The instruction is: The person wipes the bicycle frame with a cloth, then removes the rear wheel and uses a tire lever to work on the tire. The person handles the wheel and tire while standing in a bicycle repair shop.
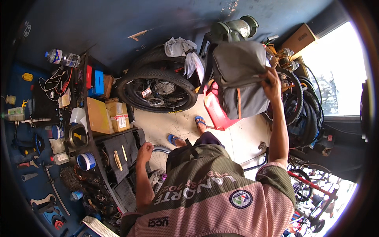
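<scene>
A grey backpack (237, 63) with an orange-brown strip down its front pocket rests on a red plastic chair (221, 121) in front of me. My right hand (271, 83) reaches far forward, its fingers closed on the bag's right edge near the top flap. Lower and to the left, my left hand (145, 152) hangs beside a black-covered workbench side, with its fingers curled together. Whatever may be inside those fingers is hidden. A bicycle wheel rim (160, 149) shows just right of that hand.
Mountain bike wheels (158, 89) lean at the wall, left of the chair. Cardboard boxes (118, 115) stand by the bench. Tools, a blue-and-white tub (86, 161) and a water bottle (63, 58) crowd the left side. A bench grinder (235, 29) stands behind the bag; more tyres (306, 118) lie right.
</scene>
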A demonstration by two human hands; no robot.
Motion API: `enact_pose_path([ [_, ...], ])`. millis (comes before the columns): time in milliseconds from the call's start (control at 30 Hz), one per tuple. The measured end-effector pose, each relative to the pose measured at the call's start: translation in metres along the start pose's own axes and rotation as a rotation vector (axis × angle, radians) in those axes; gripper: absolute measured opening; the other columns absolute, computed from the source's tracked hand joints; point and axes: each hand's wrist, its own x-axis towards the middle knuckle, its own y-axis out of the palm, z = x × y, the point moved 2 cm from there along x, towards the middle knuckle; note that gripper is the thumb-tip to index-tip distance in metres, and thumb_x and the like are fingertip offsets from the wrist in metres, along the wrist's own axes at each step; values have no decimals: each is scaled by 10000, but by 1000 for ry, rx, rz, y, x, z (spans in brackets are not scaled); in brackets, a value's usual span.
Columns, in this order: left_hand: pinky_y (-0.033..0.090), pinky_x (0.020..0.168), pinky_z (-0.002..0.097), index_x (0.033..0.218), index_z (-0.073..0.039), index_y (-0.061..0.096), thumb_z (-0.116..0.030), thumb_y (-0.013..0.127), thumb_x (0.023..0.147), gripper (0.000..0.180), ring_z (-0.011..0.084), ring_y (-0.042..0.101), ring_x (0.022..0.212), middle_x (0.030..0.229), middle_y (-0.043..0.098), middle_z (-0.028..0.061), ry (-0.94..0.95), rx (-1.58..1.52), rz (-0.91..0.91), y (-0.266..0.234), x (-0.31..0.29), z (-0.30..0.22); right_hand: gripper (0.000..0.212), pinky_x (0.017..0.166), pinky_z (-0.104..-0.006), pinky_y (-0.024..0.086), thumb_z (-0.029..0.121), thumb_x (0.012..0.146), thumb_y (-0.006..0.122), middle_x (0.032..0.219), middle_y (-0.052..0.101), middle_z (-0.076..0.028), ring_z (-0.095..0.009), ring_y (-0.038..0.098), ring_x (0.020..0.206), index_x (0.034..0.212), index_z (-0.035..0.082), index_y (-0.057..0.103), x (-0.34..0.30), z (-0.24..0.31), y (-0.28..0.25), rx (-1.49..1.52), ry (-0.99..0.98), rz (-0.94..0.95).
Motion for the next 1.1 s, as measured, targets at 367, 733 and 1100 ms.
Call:
enact_pose_path([
  [367,569,882,432,1186,-68,671,-359,700,991,351,326,733,1015,1079,761,168,-51,41,56,67,11,-100,469,1173,-439,440,52,723,875,1603,447,-236,-409,495,1434,1171,123,757,-101,-220,119,65,388,390],
  [733,566,893,418,1158,-62,678,-394,689,987,373,332,736,1008,1085,750,178,-138,-99,-39,88,-32,-81,574,999,-471,552,381,790,854,1231,743,-159,-340,698,1179,1301,158,716,-29,-165,160,-502,439,889],
  [1100,576,863,411,1159,-53,694,-352,703,994,342,305,748,974,1047,763,181,-233,-358,-179,75,-82,37,530,1002,-493,532,353,908,734,1270,700,-254,-433,680,1157,1366,96,662,81,91,347,102,-138,634],
])
